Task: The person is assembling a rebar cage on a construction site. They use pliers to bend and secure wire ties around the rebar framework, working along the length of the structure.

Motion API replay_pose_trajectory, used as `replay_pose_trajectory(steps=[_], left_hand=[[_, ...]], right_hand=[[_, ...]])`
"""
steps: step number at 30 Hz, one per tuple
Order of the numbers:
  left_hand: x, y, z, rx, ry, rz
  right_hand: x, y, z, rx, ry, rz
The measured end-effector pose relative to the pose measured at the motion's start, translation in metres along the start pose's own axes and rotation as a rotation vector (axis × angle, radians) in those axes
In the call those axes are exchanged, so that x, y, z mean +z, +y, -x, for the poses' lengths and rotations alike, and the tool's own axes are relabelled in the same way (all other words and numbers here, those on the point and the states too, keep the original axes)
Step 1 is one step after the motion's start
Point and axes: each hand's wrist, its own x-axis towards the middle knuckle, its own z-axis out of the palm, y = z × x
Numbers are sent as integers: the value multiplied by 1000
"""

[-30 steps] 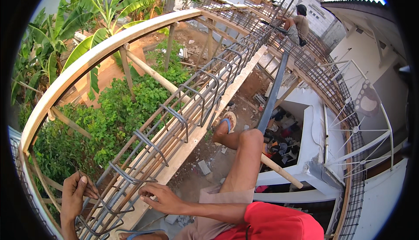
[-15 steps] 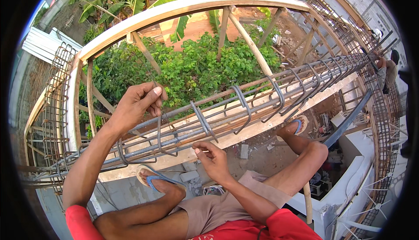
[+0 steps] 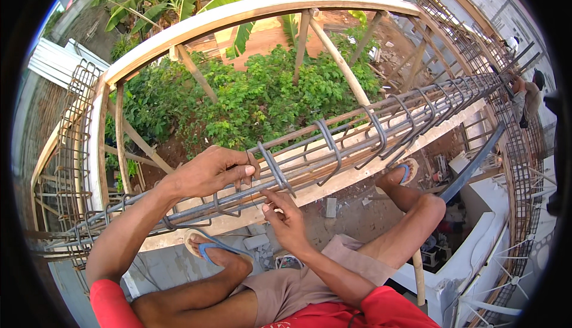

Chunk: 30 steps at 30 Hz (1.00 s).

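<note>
A long rebar cage [image 3: 351, 130] of grey bars and square stirrups runs slantwise before me over a plank. My left hand [image 3: 223, 168] is closed above the cage's top bar, thumb and fingers pinching a thin dark tie wire [image 3: 251, 192]. The wire hangs down across the bars, just left of a pair of stirrups [image 3: 273, 168]. On the near side of the cage, my right hand [image 3: 283, 218] has its thumb and fingertips pressed together at the wire's lower part. How much wire lies inside those fingers is hidden.
A curved timber form [image 3: 262, 10] on wooden posts arcs beyond the cage, above green shrubs [image 3: 286, 92]. My sandalled feet straddle the near plank [image 3: 238, 224], with rubble below. Upright rebar cages stand left and right. Another person [image 3: 529, 97] is at the far right.
My left hand has moved right and down, bringing the wire to the cage beside the paired stirrups. My right hand has shifted only slightly and now meets the wire.
</note>
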Motion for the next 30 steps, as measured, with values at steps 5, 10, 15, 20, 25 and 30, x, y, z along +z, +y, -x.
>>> replay_pose_trajectory(steps=[5, 10, 15, 20, 25, 30], left_hand=[[9, -7, -11, -20, 23, 48], [20, -6, -17, -42, 84, 52], [33, 4, -18, -98, 218, 71], [46, 13, -21, -174, 288, 44], [53, 15, -24, -175, 279, 154], [55, 12, -29, -129, 299, 168]], right_hand=[[4, -5, -5, -45, 12, 66], [5, -5, -9, 97, 5, -94], [-8, -12, 0, -135, 135, 196], [-24, -15, 5, -144, 269, 177], [-29, -9, 0, -211, 179, 351], [-26, -9, -1, -201, 173, 374]])
